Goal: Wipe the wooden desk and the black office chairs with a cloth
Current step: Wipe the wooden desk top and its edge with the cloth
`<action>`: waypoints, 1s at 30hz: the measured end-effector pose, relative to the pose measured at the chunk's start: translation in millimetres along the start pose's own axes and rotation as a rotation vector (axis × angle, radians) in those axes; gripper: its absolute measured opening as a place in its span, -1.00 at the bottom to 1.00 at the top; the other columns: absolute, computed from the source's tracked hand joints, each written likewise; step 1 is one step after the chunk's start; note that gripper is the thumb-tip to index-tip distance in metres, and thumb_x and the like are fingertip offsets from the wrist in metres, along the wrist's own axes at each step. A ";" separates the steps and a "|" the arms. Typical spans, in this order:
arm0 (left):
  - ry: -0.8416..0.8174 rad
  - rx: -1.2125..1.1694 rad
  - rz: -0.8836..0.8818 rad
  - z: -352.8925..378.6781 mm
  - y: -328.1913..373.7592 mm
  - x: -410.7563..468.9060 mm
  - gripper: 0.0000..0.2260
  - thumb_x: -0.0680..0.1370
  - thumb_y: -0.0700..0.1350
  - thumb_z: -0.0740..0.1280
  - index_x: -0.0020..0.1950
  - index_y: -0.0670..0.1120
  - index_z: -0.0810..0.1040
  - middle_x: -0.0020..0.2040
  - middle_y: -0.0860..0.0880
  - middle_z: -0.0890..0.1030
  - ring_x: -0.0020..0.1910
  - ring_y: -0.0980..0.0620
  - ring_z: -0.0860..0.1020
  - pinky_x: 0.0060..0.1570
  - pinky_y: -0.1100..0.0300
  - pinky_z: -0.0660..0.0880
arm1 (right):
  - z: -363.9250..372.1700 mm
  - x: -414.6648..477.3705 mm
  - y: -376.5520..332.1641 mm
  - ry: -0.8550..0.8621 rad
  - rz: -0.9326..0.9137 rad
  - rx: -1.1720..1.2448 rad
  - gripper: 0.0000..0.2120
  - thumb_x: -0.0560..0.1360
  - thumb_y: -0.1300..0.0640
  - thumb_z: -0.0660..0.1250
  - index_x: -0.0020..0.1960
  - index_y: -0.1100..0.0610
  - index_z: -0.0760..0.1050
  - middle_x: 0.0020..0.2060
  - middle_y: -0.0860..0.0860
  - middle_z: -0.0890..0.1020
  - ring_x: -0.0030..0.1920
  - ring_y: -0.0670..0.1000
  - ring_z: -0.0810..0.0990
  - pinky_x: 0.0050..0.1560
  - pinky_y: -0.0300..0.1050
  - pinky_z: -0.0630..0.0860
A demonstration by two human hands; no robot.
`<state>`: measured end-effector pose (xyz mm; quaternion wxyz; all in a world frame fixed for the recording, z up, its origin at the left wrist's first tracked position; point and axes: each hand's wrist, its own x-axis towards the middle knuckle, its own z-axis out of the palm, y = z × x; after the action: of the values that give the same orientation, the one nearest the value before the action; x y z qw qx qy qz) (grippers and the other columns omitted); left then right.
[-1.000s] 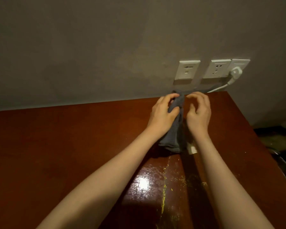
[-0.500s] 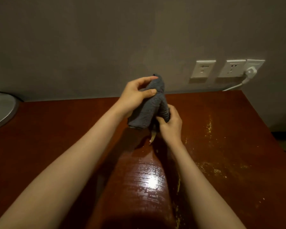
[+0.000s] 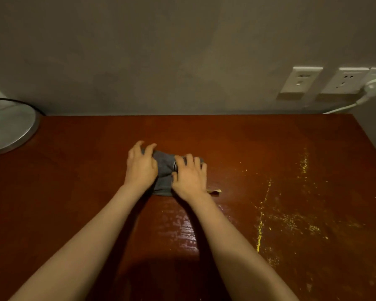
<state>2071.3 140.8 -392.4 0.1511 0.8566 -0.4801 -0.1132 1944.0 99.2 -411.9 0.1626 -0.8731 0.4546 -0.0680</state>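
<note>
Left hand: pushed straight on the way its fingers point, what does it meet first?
Only bare desk lies ahead of the left hand; the wall behind the desk comes first, probably.
</note>
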 end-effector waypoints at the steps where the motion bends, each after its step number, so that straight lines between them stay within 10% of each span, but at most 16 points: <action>1: -0.039 0.003 0.144 -1.1 -4.4 0.5 -0.60 0.56 -0.17 0.10 0.41 -0.09 0.35 0.44 -0.18 0.26 0.43 -0.18 0.18 0.40 0.02 0.12 | -0.3 3.1 6.0 0.016 -0.027 -0.010 -0.58 0.52 0.07 0.21 0.36 0.10 0.32 0.24 0.12 0.40 0.24 0.19 0.34 0.17 0.08 0.23; 5: -0.392 0.146 0.400 -5.0 -10.3 10.8 -0.44 0.58 0.12 0.16 0.53 -0.01 0.12 0.50 -0.05 0.19 0.50 -0.07 0.08 0.45 0.04 -0.01 | -3.3 10.7 31.4 0.048 -0.052 -0.015 -0.60 0.50 0.11 0.24 0.33 0.10 0.38 0.20 0.10 0.44 0.19 0.19 0.37 0.12 0.04 0.25; 22: -0.242 0.246 0.598 101.4 208.1 17.7 -0.49 0.55 -0.13 0.28 0.46 -0.10 0.20 0.34 -0.15 0.32 0.33 -0.16 0.27 0.31 0.05 0.19 | -78.9 -27.0 213.7 0.043 0.368 -0.112 -0.58 0.53 0.14 0.24 0.37 0.03 0.32 0.26 0.07 0.40 0.26 0.14 0.32 0.22 0.04 0.26; 30: -0.168 0.369 0.606 24.7 186.3 4.4 -0.54 0.46 -0.17 0.30 0.34 0.00 0.32 0.26 -0.05 0.42 0.34 -0.09 0.31 0.43 -0.13 -0.06 | -109.4 -44.7 153.7 0.041 0.273 0.189 -0.67 0.49 0.14 0.28 0.25 0.07 0.39 0.12 0.13 0.50 0.13 0.21 0.48 -0.02 -0.03 0.40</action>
<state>1918.2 41.4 -347.0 -0.0193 0.6759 -0.7354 -0.0446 1770.4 29.4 -361.1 0.2425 -0.7823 0.5640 -0.1056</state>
